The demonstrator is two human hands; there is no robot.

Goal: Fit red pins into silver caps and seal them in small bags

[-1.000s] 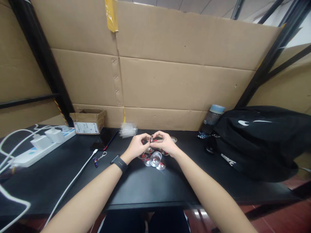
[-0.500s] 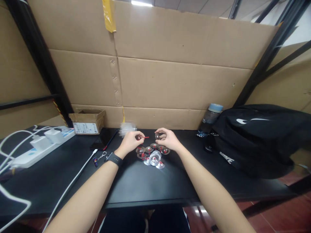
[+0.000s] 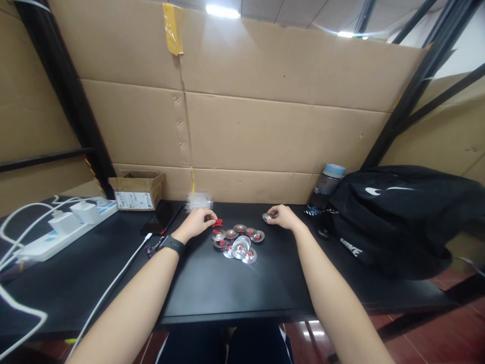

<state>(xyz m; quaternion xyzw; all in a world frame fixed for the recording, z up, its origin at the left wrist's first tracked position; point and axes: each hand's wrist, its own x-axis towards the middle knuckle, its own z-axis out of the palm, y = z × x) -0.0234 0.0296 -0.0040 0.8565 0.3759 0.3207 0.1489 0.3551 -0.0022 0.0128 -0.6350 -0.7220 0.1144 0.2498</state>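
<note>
My left hand [image 3: 199,222] is at the left end of the group, thumb and forefinger pinched at a small bundle of red cord [image 3: 218,222]. Over to the right, my right hand [image 3: 283,217] grips a silver finger cymbal [image 3: 266,217] by its edge, low at the black table top. Between the hands lie several more finger cymbals [image 3: 240,248], round and domed, many with red cord at the centre. Some of them overlap. A dark watch is on my left wrist.
Clear plastic bags [image 3: 199,200] lie behind my left hand. To the left are a cardboard box [image 3: 137,191], a phone [image 3: 161,218], a white cable and a power strip [image 3: 71,230]. A water bottle [image 3: 326,187] and black bag [image 3: 397,222] stand right. Cardboard [image 3: 250,126] walls the back.
My right hand has moved right, away from the group, and lowered the finger cymbal to the table. My left hand has shifted slightly left and down, with the red cord bundle now visible at its fingertips.
</note>
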